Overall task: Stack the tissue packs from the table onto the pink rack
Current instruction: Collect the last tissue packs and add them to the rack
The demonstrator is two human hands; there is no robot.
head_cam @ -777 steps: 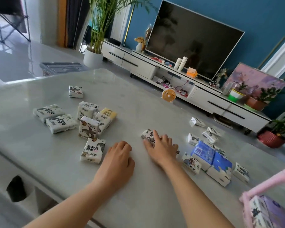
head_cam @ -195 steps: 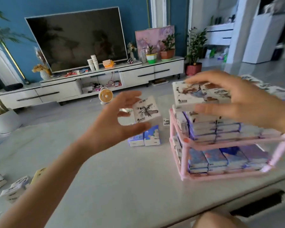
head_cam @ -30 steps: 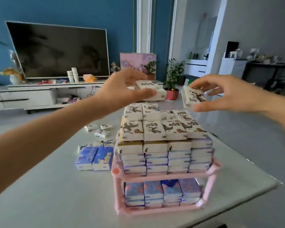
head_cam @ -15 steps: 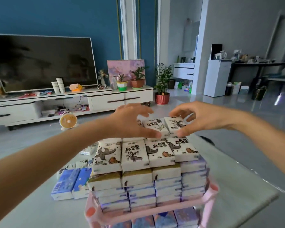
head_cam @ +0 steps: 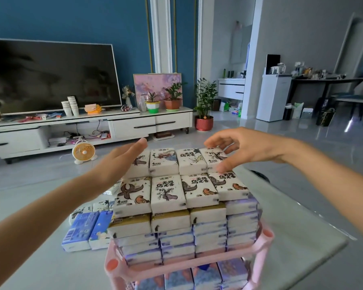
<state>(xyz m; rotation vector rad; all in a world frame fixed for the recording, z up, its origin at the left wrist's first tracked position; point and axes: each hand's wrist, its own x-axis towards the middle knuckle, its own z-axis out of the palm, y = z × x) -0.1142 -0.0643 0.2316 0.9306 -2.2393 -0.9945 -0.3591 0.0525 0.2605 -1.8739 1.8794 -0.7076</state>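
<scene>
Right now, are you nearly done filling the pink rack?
Nearly. The pink plastic rack holds layers of printed white tissue packs. The right hand pinches the far-right top pack; the left hand presses the row's other end. Two blue packs and some white ones wait on the table.

Bright daylight, wide-angle edge distortion

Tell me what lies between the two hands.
Head view: the back row of tissue packs; left hand flat against one end, right hand pinching the other.
</scene>
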